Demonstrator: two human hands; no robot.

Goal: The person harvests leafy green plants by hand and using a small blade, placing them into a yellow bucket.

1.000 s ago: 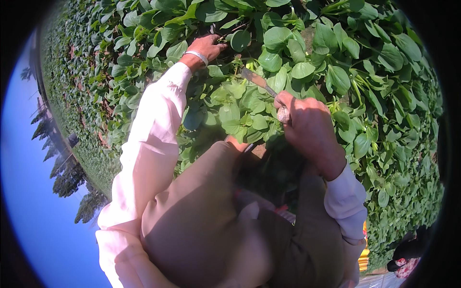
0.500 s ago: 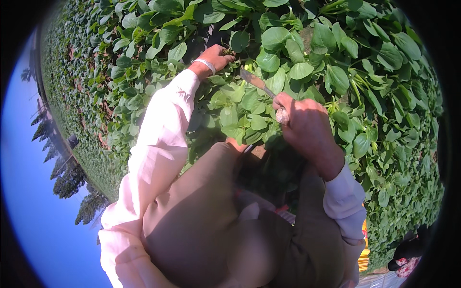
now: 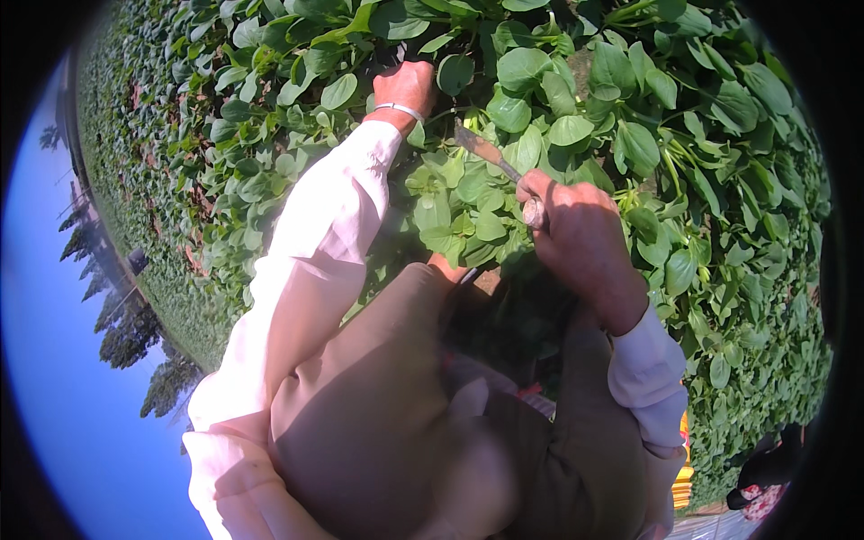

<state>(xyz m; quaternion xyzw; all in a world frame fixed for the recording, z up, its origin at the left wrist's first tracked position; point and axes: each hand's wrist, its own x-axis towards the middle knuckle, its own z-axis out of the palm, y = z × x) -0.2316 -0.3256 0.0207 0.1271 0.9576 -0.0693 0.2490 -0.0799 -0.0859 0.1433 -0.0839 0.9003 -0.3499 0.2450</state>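
My right hand (image 3: 583, 236) is wrapped round the handle of a knife (image 3: 481, 147), whose brownish, worn blade points up and to the left over the leaves. Ahead and to the left, my left hand (image 3: 405, 90) reaches down among leafy green vegetable plants (image 3: 522, 76). Its back faces up and its fingers curl under, so whatever they hold is hidden. A pale band circles the left wrist. Between the two hands and my legs stands a clump of lighter green leafy plants (image 3: 463, 211), apart from the blade.
Dense green plants spread ahead and to both sides. My bent knees (image 3: 378, 333) fill the lower middle. At lower right are a yellow and orange striped item (image 3: 682, 477) and part of a person in dark and patterned clothing (image 3: 765, 486). Trees (image 3: 126, 333) stand far left.
My left hand has moved slightly forward and to the right, turning so its back shows and its fingers are hidden. The right hand and knife have barely shifted.
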